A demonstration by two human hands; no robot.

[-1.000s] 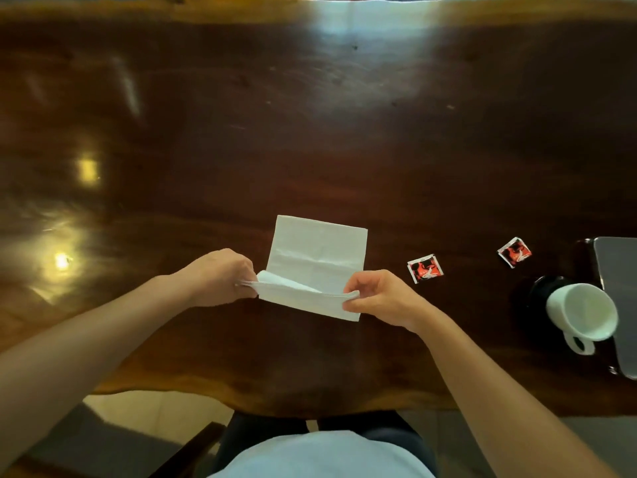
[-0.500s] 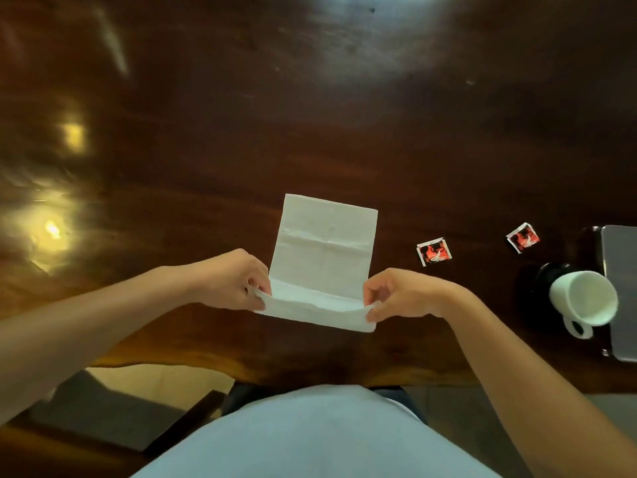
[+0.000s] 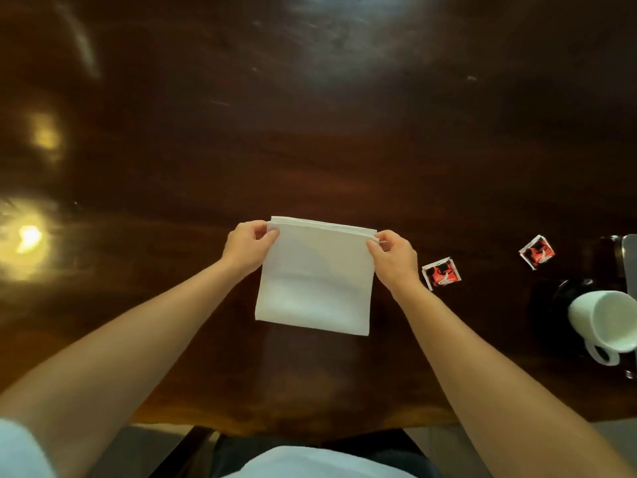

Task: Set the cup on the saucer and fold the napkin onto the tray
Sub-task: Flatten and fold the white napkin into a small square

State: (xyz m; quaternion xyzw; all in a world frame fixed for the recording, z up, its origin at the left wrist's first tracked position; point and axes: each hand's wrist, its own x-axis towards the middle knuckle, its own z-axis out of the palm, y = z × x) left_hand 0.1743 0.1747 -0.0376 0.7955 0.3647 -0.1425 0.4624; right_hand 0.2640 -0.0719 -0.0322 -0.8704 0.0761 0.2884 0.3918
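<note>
Tray (image 3: 631, 260) cut off at right; both hands pinch folded napkin's (image 3: 315, 277) far corners.

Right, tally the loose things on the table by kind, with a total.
Napkin: 1
Cup: 1
Saucer: 1
Red-and-black sachets: 2
Tray, only its edge in view: 1
Total: 6

Your two arms are bare. Your left hand (image 3: 249, 248) and right hand (image 3: 393, 260) wear nothing. Nearest you, below the table (image 3: 310, 132) edge, is your pale top (image 3: 303, 465).
</note>
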